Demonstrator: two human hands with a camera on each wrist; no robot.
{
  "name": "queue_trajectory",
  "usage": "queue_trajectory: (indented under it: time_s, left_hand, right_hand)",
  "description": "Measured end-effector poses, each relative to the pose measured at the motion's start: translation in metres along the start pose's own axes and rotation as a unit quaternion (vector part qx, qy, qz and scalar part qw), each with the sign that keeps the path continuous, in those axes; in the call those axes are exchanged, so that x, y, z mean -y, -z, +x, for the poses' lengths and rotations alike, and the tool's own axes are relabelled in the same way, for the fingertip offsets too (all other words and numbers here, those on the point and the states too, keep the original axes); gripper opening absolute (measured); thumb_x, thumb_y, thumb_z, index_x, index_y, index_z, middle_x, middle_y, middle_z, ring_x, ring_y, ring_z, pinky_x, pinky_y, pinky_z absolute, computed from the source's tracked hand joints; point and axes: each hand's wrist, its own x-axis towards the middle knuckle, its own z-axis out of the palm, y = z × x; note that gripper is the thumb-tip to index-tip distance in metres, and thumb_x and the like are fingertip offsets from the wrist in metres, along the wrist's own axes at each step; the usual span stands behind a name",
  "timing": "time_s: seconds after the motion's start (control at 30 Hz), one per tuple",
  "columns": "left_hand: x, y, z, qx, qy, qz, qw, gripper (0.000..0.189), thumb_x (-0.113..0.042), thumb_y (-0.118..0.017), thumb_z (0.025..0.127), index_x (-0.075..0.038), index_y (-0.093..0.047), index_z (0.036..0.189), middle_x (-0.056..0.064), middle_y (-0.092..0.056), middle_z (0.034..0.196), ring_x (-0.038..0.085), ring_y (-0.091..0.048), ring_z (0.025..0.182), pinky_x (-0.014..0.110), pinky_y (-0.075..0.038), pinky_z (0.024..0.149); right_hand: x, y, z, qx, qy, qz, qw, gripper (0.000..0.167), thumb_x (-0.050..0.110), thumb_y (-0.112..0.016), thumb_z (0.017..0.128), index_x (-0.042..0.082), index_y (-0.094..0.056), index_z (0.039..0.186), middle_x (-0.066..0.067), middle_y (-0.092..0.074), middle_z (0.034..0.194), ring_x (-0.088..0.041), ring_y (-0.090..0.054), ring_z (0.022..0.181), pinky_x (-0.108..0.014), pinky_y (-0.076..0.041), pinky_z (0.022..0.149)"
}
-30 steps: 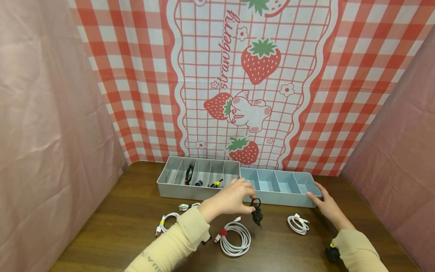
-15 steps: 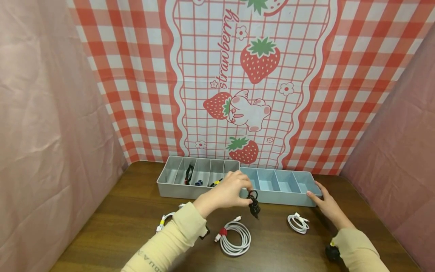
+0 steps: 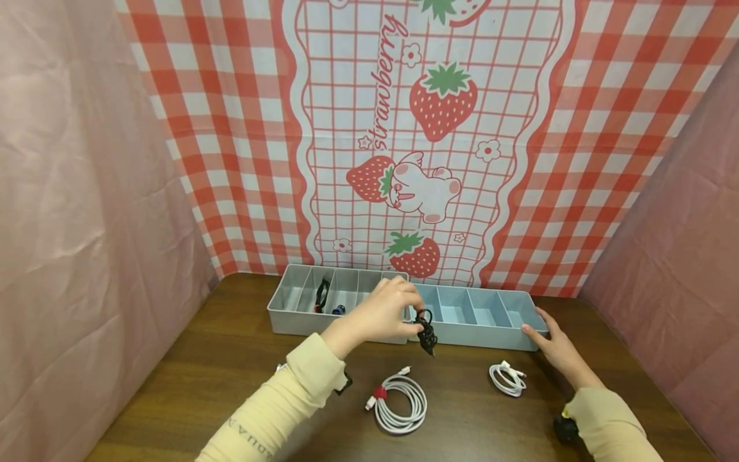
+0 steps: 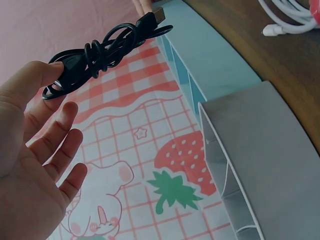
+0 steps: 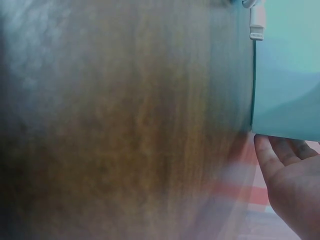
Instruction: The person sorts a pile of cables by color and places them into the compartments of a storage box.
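Note:
In the head view, my left hand (image 3: 378, 314) pinches a bundled black USB cable (image 3: 426, 337) between thumb and forefinger. The cable hangs in front of the join between the grey divided box (image 3: 335, 323) and the light blue divided box (image 3: 479, 337). Seen from the left wrist, the black cable's metal USB plug (image 4: 159, 15) points away from the hand, and the other fingers are spread loosely. My right hand (image 3: 557, 350) holds the right end of the blue box, thumb at the front rim and fingers (image 5: 267, 157) against the end wall.
A white cable coil with a red strap (image 3: 423, 404) lies at mid-table, and a smaller white coil (image 3: 505, 389) lies to the right. In the grey box are a black cable (image 3: 321, 296) and a small dark blue item (image 3: 339, 310). A checked cloth (image 3: 248, 160) hangs behind.
My left hand has moved up and slightly left with the black cable, toward the boxes, and its sleeve now covers the white cables at left. The right hand has stayed put.

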Motion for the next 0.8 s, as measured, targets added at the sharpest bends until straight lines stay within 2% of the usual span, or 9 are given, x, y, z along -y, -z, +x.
queue_trajectory:
  time_s: [0.4, 0.8]
  left_hand:
    - [0.014, 0.017, 0.001, -0.019, 0.027, -0.011, 0.9994, 0.025, -0.035, -0.073, 0.081, -0.019, -0.069, 0.099, -0.006, -0.062, 0.104, 0.013, -0.049, 0.103, 0.036, -0.037, 0.093]
    - [0.032, 0.032, -0.001, -0.063, 0.044, -0.018, 0.9969, 0.021, -0.030, -0.075, 0.080, -0.016, -0.069, 0.095, -0.002, -0.064, 0.104, 0.017, -0.051, 0.105, 0.040, -0.037, 0.093]
  right_hand:
    - [0.001, 0.001, 0.002, -0.003, 0.001, -0.008, 1.0000, 0.083, 0.046, -0.047, 0.096, 0.001, -0.001, 0.150, -0.042, -0.011, 0.145, -0.057, -0.019, 0.129, -0.068, -0.020, 0.100]
    - [0.000, 0.000, 0.001, -0.004, -0.002, -0.008, 1.0000, 0.084, 0.047, -0.046, 0.096, 0.001, -0.001, 0.150, -0.042, -0.010, 0.145, -0.058, -0.018, 0.130, -0.068, -0.021, 0.100]
